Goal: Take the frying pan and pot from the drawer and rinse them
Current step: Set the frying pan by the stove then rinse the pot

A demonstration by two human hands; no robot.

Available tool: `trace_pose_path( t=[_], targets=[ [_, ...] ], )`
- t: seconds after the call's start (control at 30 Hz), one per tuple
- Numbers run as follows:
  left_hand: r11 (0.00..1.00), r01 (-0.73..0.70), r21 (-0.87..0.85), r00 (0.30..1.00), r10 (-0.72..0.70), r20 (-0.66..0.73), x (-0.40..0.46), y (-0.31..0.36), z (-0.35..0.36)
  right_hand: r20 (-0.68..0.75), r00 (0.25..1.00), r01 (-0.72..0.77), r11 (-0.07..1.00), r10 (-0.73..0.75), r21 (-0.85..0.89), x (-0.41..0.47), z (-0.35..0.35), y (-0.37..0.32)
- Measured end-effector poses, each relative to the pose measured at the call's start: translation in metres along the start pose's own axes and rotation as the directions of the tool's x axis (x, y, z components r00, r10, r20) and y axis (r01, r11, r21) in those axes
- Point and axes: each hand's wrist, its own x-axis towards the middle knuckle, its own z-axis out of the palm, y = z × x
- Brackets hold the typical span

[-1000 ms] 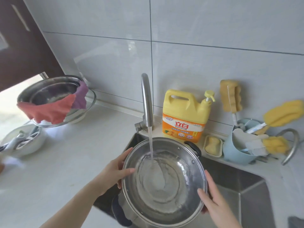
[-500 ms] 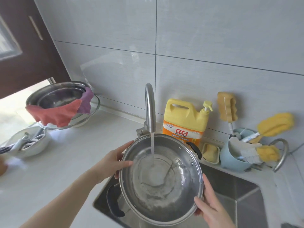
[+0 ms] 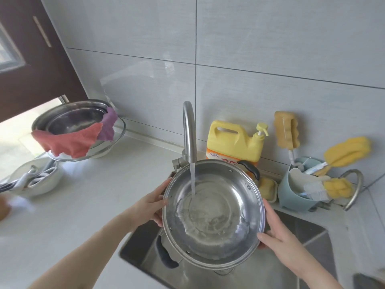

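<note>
Lifted and tipped more under the tap (image 3: 189, 130), pot (image 3: 213, 213) held over the sink (image 3: 302, 236) by left hand (image 3: 149, 207) and right hand (image 3: 277, 240) gripping its rim; wet, could slip or splash onto the worktop (image 3: 83, 205).

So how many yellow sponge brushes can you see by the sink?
3. One sponge brush stands upright against the wall tiles, one sticks out to the right of the blue holder, and one lies low in it. Others may be hidden inside.
</note>
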Motion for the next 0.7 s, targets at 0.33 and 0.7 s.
trace_pose_path(
  t=[0.33,0.7],
  targets=[
    [0.982,0.187,0.038,0.976,-0.19,0.103,0.017,0.011,-0.01,-0.03,0.983,-0.167,0.946,0.182,0.278,-0.014,0.017,0.038],
    [0.989,0.133,0.061,0.986,-0.138,0.09,0.005,0.004,-0.023,-0.062,0.987,-0.132,0.971,0.147,0.202,-0.006,0.045,0.026]
  ],
)
